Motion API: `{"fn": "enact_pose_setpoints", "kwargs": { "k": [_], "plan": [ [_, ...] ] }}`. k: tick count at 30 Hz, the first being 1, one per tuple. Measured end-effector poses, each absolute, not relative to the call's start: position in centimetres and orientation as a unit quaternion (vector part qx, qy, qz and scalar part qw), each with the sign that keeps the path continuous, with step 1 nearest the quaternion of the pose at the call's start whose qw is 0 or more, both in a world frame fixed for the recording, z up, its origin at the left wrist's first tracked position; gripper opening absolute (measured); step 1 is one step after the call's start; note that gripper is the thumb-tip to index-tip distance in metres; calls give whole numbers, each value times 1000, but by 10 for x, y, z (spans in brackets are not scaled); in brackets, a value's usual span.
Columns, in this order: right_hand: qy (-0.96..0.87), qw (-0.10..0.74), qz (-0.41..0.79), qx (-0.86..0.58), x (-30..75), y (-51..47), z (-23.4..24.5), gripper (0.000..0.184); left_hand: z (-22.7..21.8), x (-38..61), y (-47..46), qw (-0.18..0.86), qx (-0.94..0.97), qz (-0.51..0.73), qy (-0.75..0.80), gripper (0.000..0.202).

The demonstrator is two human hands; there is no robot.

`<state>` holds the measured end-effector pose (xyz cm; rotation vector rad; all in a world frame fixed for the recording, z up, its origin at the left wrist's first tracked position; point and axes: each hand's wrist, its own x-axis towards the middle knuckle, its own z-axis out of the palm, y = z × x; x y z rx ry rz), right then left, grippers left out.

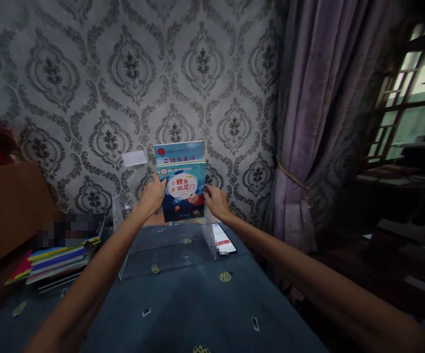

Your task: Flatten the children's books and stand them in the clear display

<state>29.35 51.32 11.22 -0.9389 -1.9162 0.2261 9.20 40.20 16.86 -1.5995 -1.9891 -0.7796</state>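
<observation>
Both my hands hold a blue children's book point(181, 208) upright by its sides, cover facing me. My left hand point(154, 192) grips its left edge, and my right hand point(215, 201) is closed on its right edge. Behind it stands a second blue book point(179, 150), its top part showing above the first. The two books are over a clear acrylic stand point(207, 235) on the table. How the books meet the stand at the bottom is hard to make out.
A pile of books point(60, 260) lies at the left. A lit phone point(223, 239) rests right of the stand. The dark blue tablecloth point(183, 314) covers the table, which meets a patterned wall point(146, 73). A purple curtain point(304, 122) hangs at the right, a brown box point(13, 206) at far left.
</observation>
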Motion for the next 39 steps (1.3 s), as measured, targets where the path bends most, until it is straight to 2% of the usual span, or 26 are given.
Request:
{"fn": "enact_pose_setpoints", "kwargs": {
  "k": [6,10,16,25,39],
  "plan": [
    [-775,524,154,-316,296,528,105,33,166,101,394,244,-555,-258,-752,51],
    [-758,564,202,-259,289,537,118,46,166,107,394,251,-521,-271,-770,44],
    [-727,598,273,-197,274,545,137,46,168,107,397,250,-528,-279,-762,38],
    [-698,608,334,-179,273,542,137,42,168,104,398,243,-538,-282,-756,36],
    [-700,602,347,-165,275,540,136,46,167,103,397,227,-542,-304,-750,38]
  ]
}}
